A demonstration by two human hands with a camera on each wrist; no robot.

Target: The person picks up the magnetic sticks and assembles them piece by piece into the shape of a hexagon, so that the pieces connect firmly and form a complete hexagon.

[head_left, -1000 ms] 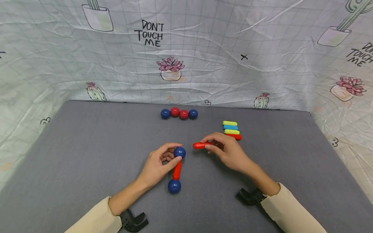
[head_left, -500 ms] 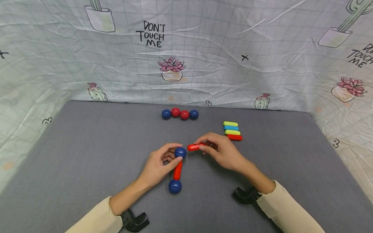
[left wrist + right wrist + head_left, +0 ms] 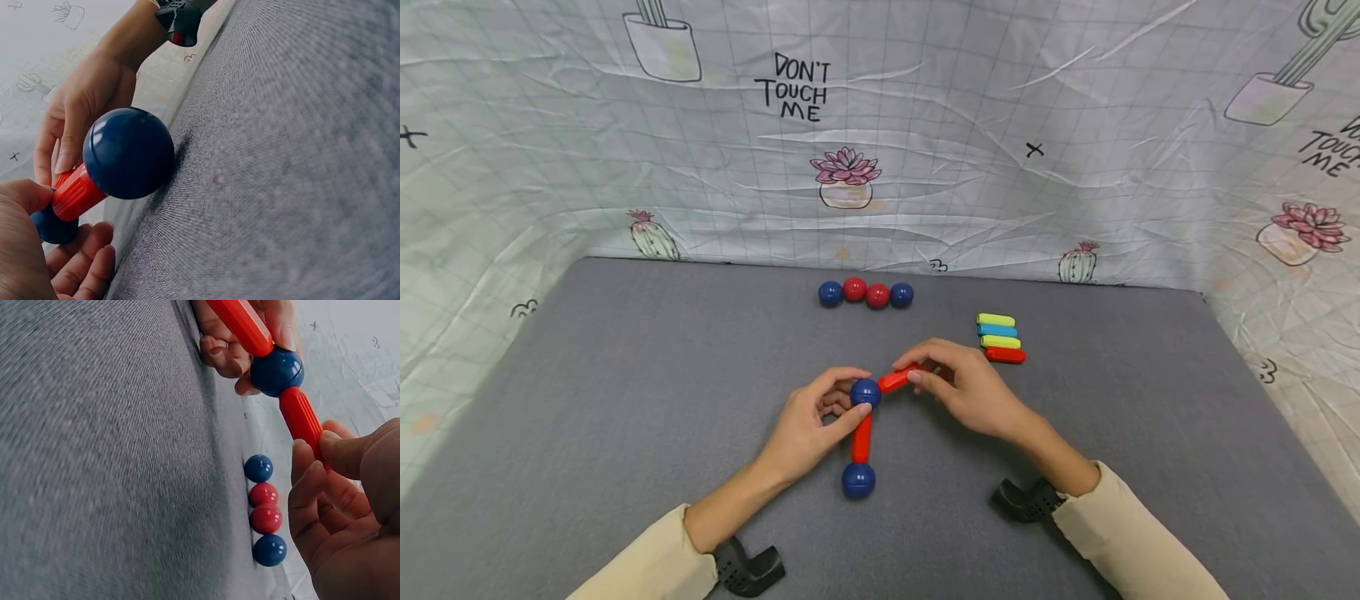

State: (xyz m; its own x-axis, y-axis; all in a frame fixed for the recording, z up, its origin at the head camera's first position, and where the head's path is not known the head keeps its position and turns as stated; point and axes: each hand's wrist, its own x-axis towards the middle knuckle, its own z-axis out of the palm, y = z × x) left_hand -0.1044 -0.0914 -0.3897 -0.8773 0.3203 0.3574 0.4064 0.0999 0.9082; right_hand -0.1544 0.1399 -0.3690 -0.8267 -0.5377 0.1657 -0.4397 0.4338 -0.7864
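Note:
My left hand [image 3: 808, 429] pinches a blue ball [image 3: 866, 393] between thumb and fingers. From that ball a red rod [image 3: 861, 439] runs toward me to a second blue ball [image 3: 858, 481], which looms large in the left wrist view. Pinched in my right hand [image 3: 966, 387] is another red rod [image 3: 895, 380], slightly tilted. Its tip meets the right side of the held ball, as the right wrist view shows with the rod [image 3: 301, 419] end against the ball [image 3: 277, 370]. My right fingertips cover the rod's other end.
Two red and two blue balls [image 3: 877, 296] sit in a touching row near the back of the grey table [image 3: 700, 333]. Right of them lie stacked side by side two yellow-green rods [image 3: 1000, 342], a blue rod [image 3: 997, 331] and a red rod [image 3: 1005, 356]. A printed cloth hangs behind.
My right hand has moved left, bringing its red rod from a gap away up to the held blue ball. The near blue ball has swung slightly right; my left hand stays nearly still.

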